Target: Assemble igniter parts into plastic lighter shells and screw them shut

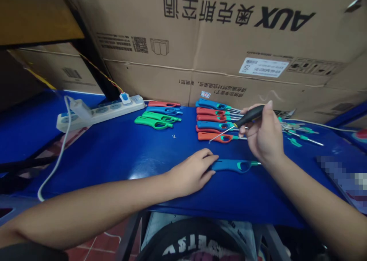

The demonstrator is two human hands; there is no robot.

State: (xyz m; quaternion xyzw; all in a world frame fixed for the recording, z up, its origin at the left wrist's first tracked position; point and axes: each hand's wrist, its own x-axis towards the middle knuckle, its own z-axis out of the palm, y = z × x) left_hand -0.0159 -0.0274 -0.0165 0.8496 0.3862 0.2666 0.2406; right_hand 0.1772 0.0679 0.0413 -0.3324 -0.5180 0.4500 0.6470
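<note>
My left hand pinches the handle end of a blue lighter, which lies flat near the table's front edge with its nozzle pointing right. In my right hand is a screwdriver with a black handle; its thin shaft points down and left over an orange lighter. That orange one is the nearest in a stacked row of red, blue and orange lighters with metal nozzles. Several red, blue and green lighter shells lie to the left, and small screws sit just in front of them.
A white power strip with a cable is at the left of the blue table. Loose nozzle parts are piled behind my right hand. A large cardboard box stands along the back. A pixelated flat object lies at the right edge.
</note>
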